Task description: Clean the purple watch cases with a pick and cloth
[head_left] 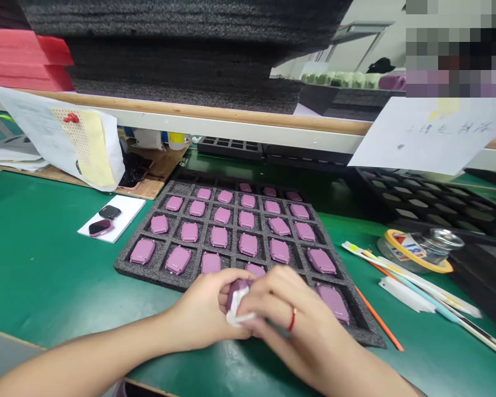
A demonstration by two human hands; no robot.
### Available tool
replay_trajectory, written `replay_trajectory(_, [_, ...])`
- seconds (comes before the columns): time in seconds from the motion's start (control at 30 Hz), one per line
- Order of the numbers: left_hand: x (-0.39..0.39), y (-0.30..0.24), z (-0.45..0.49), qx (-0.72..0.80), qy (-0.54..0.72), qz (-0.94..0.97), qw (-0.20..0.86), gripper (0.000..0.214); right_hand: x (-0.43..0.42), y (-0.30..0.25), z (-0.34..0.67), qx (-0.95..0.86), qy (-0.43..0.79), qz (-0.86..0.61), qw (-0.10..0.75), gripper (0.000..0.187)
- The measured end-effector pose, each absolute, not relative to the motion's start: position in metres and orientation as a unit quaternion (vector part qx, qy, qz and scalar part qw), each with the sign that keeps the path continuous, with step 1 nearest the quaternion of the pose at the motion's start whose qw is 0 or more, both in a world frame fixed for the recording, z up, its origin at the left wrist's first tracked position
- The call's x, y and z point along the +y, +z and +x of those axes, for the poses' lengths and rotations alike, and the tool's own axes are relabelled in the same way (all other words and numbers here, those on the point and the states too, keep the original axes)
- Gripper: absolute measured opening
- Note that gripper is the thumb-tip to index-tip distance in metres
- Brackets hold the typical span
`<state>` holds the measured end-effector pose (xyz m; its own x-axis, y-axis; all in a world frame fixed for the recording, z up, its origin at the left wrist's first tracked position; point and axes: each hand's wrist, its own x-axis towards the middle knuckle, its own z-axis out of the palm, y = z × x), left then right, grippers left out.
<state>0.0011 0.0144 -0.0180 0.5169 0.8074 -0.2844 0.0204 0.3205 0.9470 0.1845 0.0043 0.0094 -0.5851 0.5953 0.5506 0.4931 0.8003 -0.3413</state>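
Note:
My left hand (209,309) is closed around a purple watch-like case (233,292) in front of the tray. In my right hand (281,311), which wears a red ring, a white cloth or tissue (238,306) is pinched against the case's face. Fingers hide much of both things. Just beyond my hands lies a black foam tray (149,275) with square compartments, many holding a purple case like this one (178,259). At the tray's near right another purple case (333,303) sits in its compartment, close to my right hand.
A white pad (126,212) with two small dark cases lies at left. To the right are brushes and sticks (421,286), an orange stick (380,320) and a glass bottle with a metal lid (442,242). A shelf edge (231,118) bearing black foam crosses above.

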Motion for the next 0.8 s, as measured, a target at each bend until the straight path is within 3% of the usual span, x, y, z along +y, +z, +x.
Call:
replay_trajectory(0.2, [0.015, -0.016, -0.001, 0.381, 0.266, 0.498, 0.732, 0.055, 0.009, 0.006, 0.188, -0.869, 0.050, -0.324, 0.372, 0.009])
replay_trajectory(0.3, [0.015, -0.016, 0.000, 0.395, 0.275, 0.538, 0.692, 0.058, 0.003, 0.010, 0.188, -0.892, 0.069, -0.304, 0.328, 0.014])
replay_trajectory(0.5, [0.013, -0.016, 0.003, 0.409, 0.261, 0.531, 0.695, 0.059, 0.007, 0.029, 0.193, -0.870, -0.115, -0.366, 0.310, 0.019])
replay_trajectory(0.67, [0.013, -0.016, 0.003, 0.421, 0.265, 0.565, 0.659, 0.061, 0.009, 0.024, 0.192, -0.895, -0.020, -0.330, 0.298, 0.027])
replay_trajectory(0.8, [0.013, -0.015, 0.002, 0.426, 0.252, 0.533, 0.687, 0.063, 0.016, 0.019, 0.198, -0.868, -0.032, -0.371, 0.329, 0.014])
